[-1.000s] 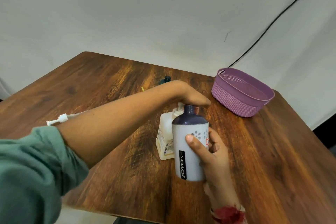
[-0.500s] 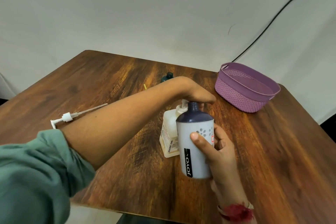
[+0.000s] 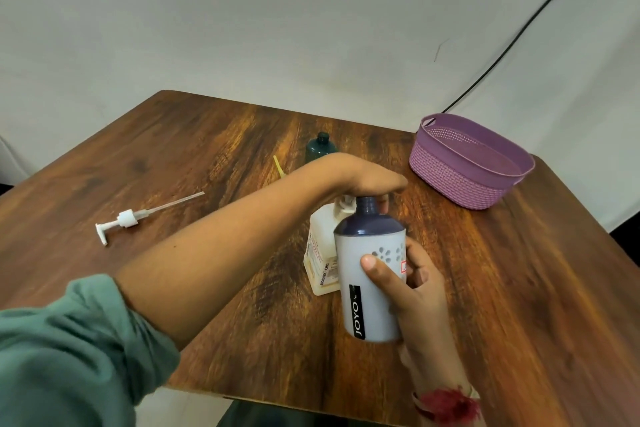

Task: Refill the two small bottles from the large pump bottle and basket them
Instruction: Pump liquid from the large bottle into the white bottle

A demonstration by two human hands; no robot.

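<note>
My right hand [image 3: 412,291] grips a white bottle with a dark purple shoulder and open neck [image 3: 369,284], upright just above the table. Right behind it stands the cream pump bottle [image 3: 322,253]. Its white pump head [image 3: 347,203] sits next to the purple bottle's neck. My left hand [image 3: 367,178] arches over that pump head, fingers curled down around it. A small dark teal bottle [image 3: 320,146] stands farther back, partly hidden by my left wrist. At the far right sits the purple woven basket [image 3: 450,180], with nothing visible inside.
A loose white pump with a long dip tube [image 3: 128,218] lies on the wooden table [image 3: 519,288] at the left. Near the teal bottle lies a thin yellow piece [image 3: 278,166]. A black cable [image 3: 519,31] runs down the white backdrop.
Both hands keep their holds and places. The view has shifted a little, so the teal bottle and the loose pump show more fully.
</note>
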